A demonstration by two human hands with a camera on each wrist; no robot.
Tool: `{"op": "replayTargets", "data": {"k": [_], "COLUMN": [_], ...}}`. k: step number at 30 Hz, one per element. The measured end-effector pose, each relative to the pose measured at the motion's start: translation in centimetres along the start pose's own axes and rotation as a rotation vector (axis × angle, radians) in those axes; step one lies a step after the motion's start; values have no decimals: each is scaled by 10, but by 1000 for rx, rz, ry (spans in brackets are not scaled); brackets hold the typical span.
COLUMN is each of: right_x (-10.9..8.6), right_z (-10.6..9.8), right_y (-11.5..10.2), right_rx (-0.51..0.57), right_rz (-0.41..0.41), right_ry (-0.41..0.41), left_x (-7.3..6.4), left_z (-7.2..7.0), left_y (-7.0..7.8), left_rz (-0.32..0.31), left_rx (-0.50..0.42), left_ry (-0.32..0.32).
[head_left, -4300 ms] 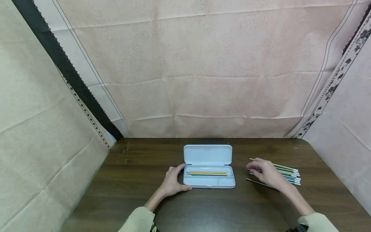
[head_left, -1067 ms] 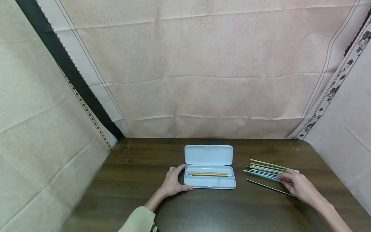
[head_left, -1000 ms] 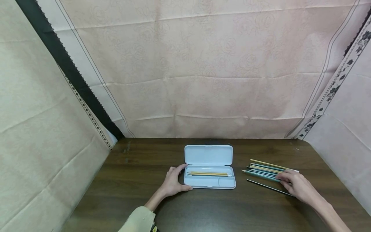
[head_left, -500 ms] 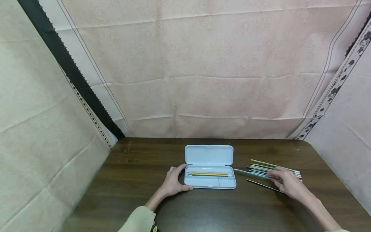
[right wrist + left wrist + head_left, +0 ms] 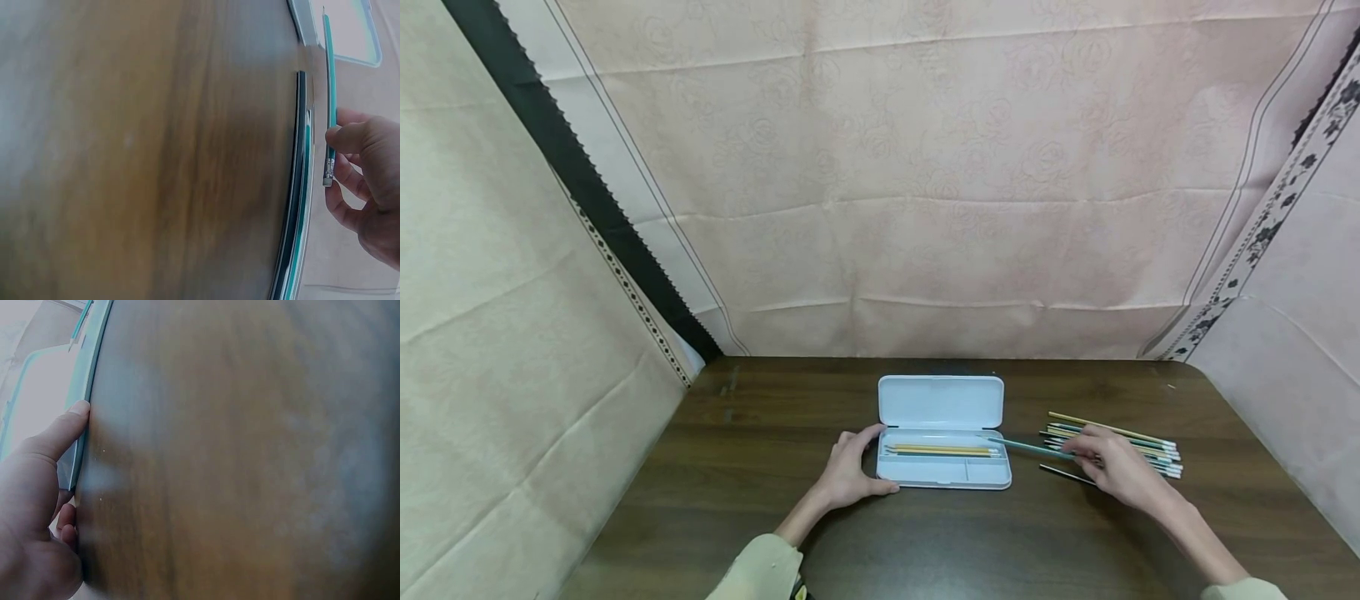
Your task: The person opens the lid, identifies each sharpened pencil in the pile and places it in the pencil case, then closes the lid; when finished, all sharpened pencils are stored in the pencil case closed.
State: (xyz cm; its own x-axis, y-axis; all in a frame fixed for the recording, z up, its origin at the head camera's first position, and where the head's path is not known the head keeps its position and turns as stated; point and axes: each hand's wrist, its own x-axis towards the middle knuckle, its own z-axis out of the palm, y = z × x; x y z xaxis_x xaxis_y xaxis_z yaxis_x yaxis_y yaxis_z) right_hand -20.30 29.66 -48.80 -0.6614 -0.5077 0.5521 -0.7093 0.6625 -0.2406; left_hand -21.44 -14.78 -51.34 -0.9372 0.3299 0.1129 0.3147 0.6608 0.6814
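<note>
A light blue pencil case (image 5: 942, 481) lies with its lid up in the middle of the table, several yellow and green pencils (image 5: 942, 450) in its long compartment. My left hand (image 5: 844, 473) grips the case's left end, thumb at the front edge and index finger near the hinge; the left wrist view shows the thumb on the rim. My right hand (image 5: 1112, 467) pinches a teal pencil (image 5: 331, 81) near its eraser end. Its sharpened tip points left, over the case's right side. Behind and beneath that hand lies a pile of loose pencils (image 5: 1150, 439).
A dark pencil (image 5: 1063, 474) lies apart, in front of the pile and partly hidden by the right hand. The brown wooden table (image 5: 775, 417) ends at a pale cloth backdrop (image 5: 925, 208), with cloth walls on both sides.
My right hand has picked the teal pencil from the pile and moved left, bringing its tip over the case. The left hand has kept its place.
</note>
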Motion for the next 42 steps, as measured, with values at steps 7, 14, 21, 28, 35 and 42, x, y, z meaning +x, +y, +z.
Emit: {"op": "replayTargets", "data": {"k": [7,14,21,28,35,42], "right_x": [12,22,34,46,54,63], "right_z": [8,18,26,34,42,50], "right_y": [-8,-16,-24,-32,-37,-41], "right_rx": [26,55,80,89,91,80], "right_rz": [1,35,78,82,60,39], "right_ry": [-13,-70,-138,-186,-183,-185], "left_x": [1,0,0,1,0,0], "left_z": [0,1,1,1,1,0], "left_y": [-1,0,-1,-1,-1,0], "left_rz": [4,4,5,1,-3,1], "left_rx": [6,12,12,18,11,9], "left_ry": [2,5,7,2,0,2]}}
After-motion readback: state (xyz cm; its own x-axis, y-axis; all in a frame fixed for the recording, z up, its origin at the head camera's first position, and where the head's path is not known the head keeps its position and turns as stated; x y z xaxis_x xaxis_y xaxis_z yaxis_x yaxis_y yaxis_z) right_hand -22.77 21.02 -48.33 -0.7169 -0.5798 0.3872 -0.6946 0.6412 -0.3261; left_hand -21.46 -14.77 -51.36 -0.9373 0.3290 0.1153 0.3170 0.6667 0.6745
